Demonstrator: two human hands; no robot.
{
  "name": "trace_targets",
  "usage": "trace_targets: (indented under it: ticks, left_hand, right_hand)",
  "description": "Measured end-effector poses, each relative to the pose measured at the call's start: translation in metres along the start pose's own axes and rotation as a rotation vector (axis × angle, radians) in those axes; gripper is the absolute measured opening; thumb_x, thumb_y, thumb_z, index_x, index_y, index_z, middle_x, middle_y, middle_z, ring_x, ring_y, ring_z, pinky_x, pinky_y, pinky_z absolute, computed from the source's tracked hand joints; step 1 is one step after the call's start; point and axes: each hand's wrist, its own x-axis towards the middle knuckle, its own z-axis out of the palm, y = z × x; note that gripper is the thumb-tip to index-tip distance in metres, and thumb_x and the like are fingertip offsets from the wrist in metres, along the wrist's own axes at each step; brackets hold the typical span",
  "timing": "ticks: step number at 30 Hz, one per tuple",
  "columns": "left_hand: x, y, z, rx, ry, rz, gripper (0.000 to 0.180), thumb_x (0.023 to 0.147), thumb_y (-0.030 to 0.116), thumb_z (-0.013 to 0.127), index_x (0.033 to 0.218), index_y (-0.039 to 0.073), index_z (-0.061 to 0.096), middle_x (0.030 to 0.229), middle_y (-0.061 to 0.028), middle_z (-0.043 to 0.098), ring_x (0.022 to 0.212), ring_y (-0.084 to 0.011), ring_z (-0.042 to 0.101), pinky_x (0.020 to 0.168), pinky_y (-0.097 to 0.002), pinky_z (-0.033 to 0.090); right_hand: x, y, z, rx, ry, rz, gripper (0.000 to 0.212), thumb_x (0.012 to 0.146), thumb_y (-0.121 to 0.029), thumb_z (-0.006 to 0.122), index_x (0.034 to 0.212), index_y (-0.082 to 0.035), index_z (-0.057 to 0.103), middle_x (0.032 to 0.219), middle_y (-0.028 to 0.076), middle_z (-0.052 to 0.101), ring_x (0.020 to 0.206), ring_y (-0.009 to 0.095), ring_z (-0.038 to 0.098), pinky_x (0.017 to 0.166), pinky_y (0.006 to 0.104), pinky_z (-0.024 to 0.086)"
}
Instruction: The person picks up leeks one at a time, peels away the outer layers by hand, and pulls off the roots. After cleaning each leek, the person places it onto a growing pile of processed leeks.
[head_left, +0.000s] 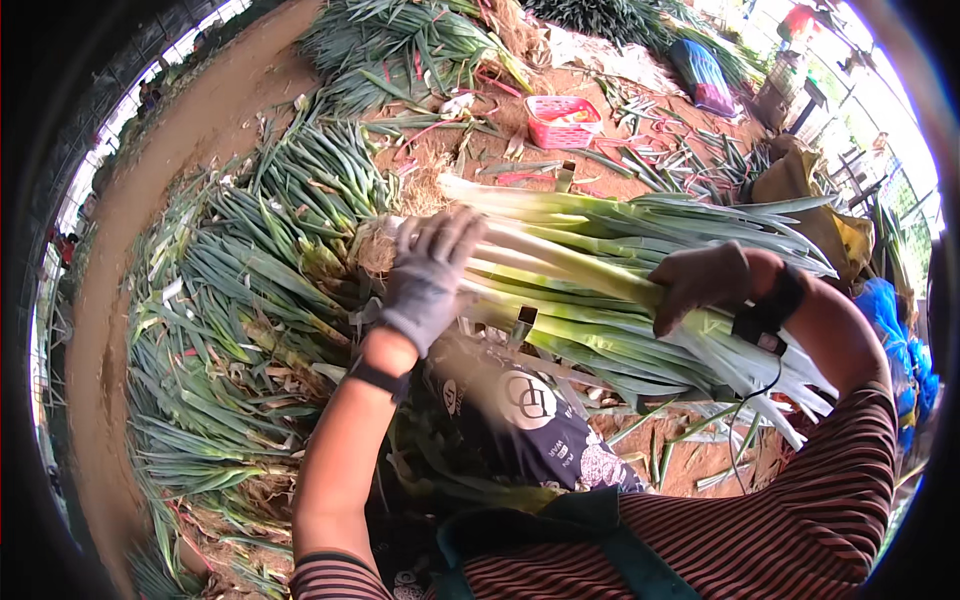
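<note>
A long green onion (570, 258) with a thick white stalk stretches between my two gloved hands. My right hand (705, 283), in a dark glove, is closed around its green part. My left hand (432, 272), in a grey glove and slightly blurred, curls over the white end beside the roots (376, 247); its fingertips partly hide the stalk. Beneath and around it, more green onions (640, 335) lie side by side across a metal rack (523, 322), leaves pointing right.
Heaps of green onions (250, 270) cover the ground at left, with another pile (390, 50) farther back. A pink plastic basket (563, 122) stands beyond the rack among loose leaves and red ties. Blue plastic (885, 320) lies at far right. Dark patterned cloth (530, 415) covers my lap.
</note>
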Motion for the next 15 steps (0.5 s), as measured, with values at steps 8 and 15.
trace_targets:
  ticks: [8, 15]
  left_hand:
    - [-0.006, -0.019, 0.107, 0.140, -0.204, 0.140, 0.015, 0.081, 0.019, 0.057, 0.095, 0.014, 0.058, 0.097, -0.0044, 0.060, 0.096, -0.0230, 0.060, 0.081, -0.0388, 0.047]
    - [0.003, -0.024, 0.123, 0.118, -0.311, 0.135, 0.016, 0.085, 0.012, 0.051, 0.101, 0.011, 0.056, 0.096, -0.0074, 0.064, 0.094, -0.0228, 0.064, 0.078, -0.0370, 0.050]
  right_hand:
    - [0.063, 0.031, 0.028, 0.270, -0.245, -0.181, 0.049, 0.072, -0.034, 0.081, 0.100, 0.003, 0.067, 0.085, 0.005, 0.067, 0.077, 0.014, 0.056, 0.072, 0.0326, 0.047]
    - [0.110, 0.070, 0.031, 0.236, -0.286, -0.208, 0.046, 0.073, -0.036, 0.081, 0.094, 0.003, 0.068, 0.079, -0.001, 0.064, 0.075, 0.011, 0.054, 0.068, 0.0292, 0.045]
